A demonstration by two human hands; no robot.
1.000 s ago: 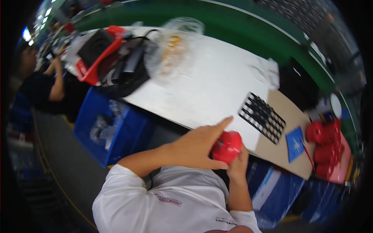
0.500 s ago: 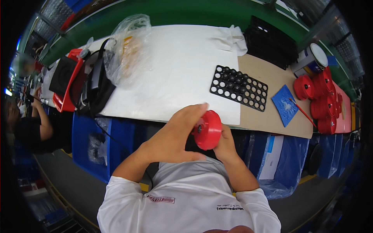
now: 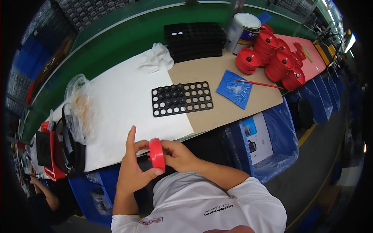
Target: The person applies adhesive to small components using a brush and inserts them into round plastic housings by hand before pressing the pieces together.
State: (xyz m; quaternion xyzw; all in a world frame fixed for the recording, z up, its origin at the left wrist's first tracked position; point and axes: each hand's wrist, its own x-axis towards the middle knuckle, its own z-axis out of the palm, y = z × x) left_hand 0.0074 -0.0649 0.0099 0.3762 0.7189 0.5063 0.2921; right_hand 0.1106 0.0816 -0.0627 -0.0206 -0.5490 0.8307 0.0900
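Close to the table's front edge, I hold a round red plastic part [image 3: 156,155] between my two hands. It is seen nearly edge-on, with small prongs sticking out on its left side. My left hand [image 3: 132,171] has its thumb on the lower rim and a finger at the upper left, while the index finger points upward. From the other side, my right hand [image 3: 179,156] pinches the part with bent fingers. Beyond the hands lies a black tray [image 3: 200,101] with round holes, several of them filled with small black pieces.
Red spools [image 3: 248,61] are stacked at the right beside a paint can [image 3: 244,33]. A red brush [image 3: 260,83] lies across a blue sheet [image 3: 229,88]. Black trays [image 3: 194,39] are piled at the back near a white glove [image 3: 157,58]. Leftward are a plastic bag [image 3: 79,112] and a red bin [image 3: 50,155].
My view has swung to the right. The red part has turned from showing its round face to nearly edge-on, and my left hand, spread beside it before, now touches it with thumb and fingers.
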